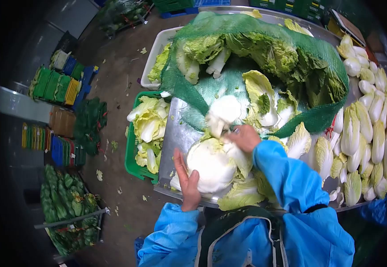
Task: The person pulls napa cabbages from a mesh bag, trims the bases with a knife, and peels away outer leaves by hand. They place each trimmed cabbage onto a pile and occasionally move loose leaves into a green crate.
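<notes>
A Chinese cabbage (209, 167) lies on the metal table in front of me, its pale white base end showing. My left hand (187, 180) rests against its left side, fingers stretched and thumb apart. At the cabbage's upper right, my right hand (245, 137) is closed, with a small dark, shiny bit showing at the fingers; what it grips is mostly hidden. Just beyond that hand lies a white cut cabbage piece (224, 109). Loose outer leaves (242, 194) lie beside and below the cabbage. A green mesh bag (189, 95) spreads open behind it, with several leafy cabbages inside.
To the left stand a green crate (130, 155) and a white bin (147, 71) holding leaves. Trimmed cabbages (351, 129) are piled along the table's right side. Stacked crates (53, 89) and filled mesh sacks (66, 200) stand across the littered floor (122, 107).
</notes>
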`<action>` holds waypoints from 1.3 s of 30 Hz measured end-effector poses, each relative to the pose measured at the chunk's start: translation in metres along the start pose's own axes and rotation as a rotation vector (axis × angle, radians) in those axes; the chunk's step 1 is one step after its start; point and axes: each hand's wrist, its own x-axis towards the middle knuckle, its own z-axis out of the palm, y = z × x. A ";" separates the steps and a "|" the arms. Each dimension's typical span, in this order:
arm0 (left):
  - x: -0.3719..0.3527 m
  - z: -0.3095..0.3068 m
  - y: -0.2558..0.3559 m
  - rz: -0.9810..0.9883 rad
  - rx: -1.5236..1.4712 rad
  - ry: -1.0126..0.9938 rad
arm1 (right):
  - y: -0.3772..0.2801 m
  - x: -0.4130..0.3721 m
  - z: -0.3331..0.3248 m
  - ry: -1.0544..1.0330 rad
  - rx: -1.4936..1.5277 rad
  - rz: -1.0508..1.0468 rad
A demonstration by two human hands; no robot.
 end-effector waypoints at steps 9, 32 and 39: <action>-0.027 -0.076 -0.020 -0.717 -0.648 0.149 | -0.009 -0.101 -0.004 0.036 0.201 -0.183; 0.043 0.009 0.010 0.481 1.013 -0.828 | 0.079 -0.037 0.012 0.227 0.165 -0.066; 0.078 0.018 -0.024 0.500 1.150 -0.916 | 0.087 -0.130 0.039 0.414 0.196 -0.109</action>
